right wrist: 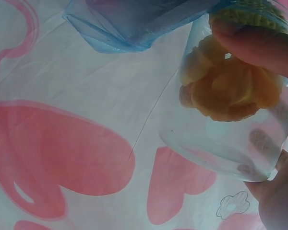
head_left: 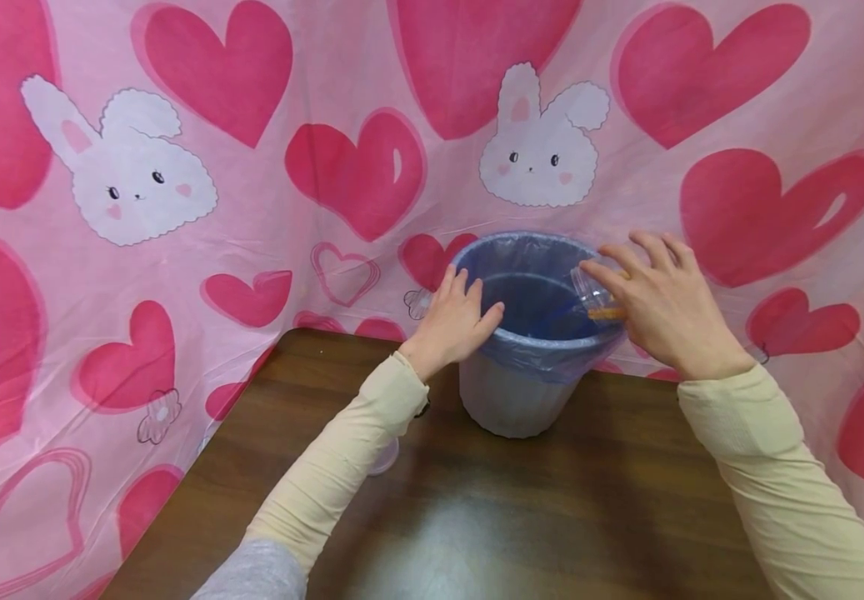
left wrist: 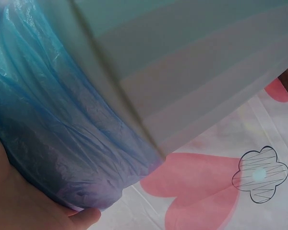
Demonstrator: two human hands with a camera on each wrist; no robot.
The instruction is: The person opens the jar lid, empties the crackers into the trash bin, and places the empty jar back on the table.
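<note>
Two hands meet at the grey plastic bin lined with a blue plastic bag, which stands at the centre of the head view on the dark wooden table. At the right of that rim, the right hand grips a small clear plastic cup holding orange food pieces. The cup lies tilted, its long axis slanting toward the bin's opening, touching or just over the rim; I cannot tell which. The left hand rests on the rim's left side, fingers curled over the bag's edge and pinching it. Nothing stands between cup and opening. Behind, filling the upper frame, hangs a pink cloth printed with red hearts and white rabbits. A pale round object peeks from under the left sleeve, too hidden to identify.
</note>
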